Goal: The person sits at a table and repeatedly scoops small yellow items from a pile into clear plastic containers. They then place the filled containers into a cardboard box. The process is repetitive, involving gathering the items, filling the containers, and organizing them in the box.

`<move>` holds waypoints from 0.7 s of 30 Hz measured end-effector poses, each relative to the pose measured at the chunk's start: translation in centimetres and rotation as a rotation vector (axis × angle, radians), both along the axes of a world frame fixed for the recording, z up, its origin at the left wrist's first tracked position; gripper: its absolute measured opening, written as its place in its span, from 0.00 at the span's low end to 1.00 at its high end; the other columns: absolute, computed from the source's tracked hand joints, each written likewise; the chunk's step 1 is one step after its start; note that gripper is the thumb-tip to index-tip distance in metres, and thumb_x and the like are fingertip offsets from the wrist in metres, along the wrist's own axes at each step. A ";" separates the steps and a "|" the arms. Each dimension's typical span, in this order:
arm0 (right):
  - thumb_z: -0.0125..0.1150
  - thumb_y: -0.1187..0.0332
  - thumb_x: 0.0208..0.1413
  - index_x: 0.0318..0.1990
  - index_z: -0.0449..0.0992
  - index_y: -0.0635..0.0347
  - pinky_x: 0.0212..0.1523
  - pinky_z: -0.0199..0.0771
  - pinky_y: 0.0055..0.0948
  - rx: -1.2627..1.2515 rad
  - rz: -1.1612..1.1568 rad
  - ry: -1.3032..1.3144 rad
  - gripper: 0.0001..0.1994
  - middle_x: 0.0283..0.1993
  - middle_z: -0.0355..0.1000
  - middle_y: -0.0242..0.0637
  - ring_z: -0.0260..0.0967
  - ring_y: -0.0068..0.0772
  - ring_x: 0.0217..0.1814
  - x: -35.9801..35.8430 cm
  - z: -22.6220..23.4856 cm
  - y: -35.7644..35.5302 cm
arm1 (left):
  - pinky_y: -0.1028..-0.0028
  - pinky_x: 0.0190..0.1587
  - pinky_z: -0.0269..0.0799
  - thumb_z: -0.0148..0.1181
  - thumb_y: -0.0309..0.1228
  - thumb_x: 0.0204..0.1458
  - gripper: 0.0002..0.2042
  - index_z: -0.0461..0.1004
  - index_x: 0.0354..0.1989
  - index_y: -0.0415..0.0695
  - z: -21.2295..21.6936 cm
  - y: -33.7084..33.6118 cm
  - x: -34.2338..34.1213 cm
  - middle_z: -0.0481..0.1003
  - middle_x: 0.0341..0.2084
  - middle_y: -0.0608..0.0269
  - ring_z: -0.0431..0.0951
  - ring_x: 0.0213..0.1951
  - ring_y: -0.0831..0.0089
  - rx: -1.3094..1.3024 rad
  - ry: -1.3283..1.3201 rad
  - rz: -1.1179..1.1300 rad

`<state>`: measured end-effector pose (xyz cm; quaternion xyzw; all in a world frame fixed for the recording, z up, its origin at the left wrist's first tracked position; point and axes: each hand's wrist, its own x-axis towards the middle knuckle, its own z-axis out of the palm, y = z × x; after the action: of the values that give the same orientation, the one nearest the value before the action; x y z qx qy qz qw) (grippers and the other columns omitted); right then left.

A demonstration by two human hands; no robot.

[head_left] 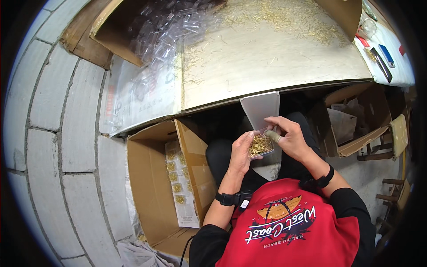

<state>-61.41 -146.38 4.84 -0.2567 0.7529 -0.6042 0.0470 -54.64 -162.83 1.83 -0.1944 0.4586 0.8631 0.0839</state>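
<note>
Over my lap, my left hand (241,153) is closed round the side of a small clear plastic box (257,156). Thin gold-coloured wire pieces (261,144), some apparently bent like hooks, fill the box. My right hand (291,135) is at the box's far right edge, thumb and fingers bent in and seemingly pinching it. A pale cover wraps the right thumb. The exact contact of the right fingertips is partly hidden. Just beyond the hands, a white panel or chute (261,109) slopes down from the table edge.
Scattered gold wire pieces (284,20) lie on the pale tabletop (267,73). Clear plastic boxes (178,40) are heaped at the far left. Filled packs (178,188) stand inside a cardboard carton (147,191) at left. Another carton (356,142) and wooden stools (393,142) are at right.
</note>
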 end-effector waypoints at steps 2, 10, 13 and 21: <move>0.60 0.82 0.47 0.47 0.73 0.63 0.26 0.64 0.17 -0.100 -0.014 -0.183 0.17 0.30 0.69 0.30 0.60 0.14 0.24 0.0 -0.4 -0.1 | 0.75 0.20 0.79 0.49 0.39 0.59 0.15 0.72 0.44 0.39 0.3 0.0 0.0 0.76 0.34 0.58 0.80 0.30 0.72 0.005 -0.018 0.014; 0.59 0.82 0.47 0.45 0.73 0.66 0.28 0.67 0.19 0.054 0.027 -0.109 0.15 0.31 0.69 0.34 0.65 0.20 0.25 0.1 0.0 -0.7 | 0.81 0.21 0.76 0.55 0.34 0.57 0.12 0.74 0.46 0.42 1.1 1.0 0.1 0.76 0.33 0.66 0.78 0.30 0.80 -0.183 0.047 -0.008; 0.60 0.82 0.45 0.44 0.73 0.65 0.29 0.70 0.26 0.072 0.026 -0.016 0.16 0.31 0.69 0.37 0.69 0.30 0.27 0.2 -0.1 -0.9 | 0.81 0.21 0.76 0.57 0.32 0.55 0.13 0.74 0.47 0.42 1.1 1.0 0.1 0.76 0.33 0.66 0.78 0.30 0.80 -0.196 0.041 -0.022; 0.59 0.79 0.43 0.43 0.72 0.63 0.31 0.72 0.35 0.253 0.031 0.216 0.16 0.32 0.68 0.40 0.71 0.43 0.31 0.4 -0.1 -0.8 | 0.80 0.22 0.76 0.55 0.27 0.54 0.10 0.75 0.43 0.39 -0.3 1.2 0.1 0.77 0.31 0.63 0.78 0.28 0.78 -0.128 0.014 0.031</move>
<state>-61.02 -147.21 4.76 -0.3236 0.8197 -0.4726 0.0071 -54.55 -161.64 1.49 -0.2005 0.5105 0.8344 0.0547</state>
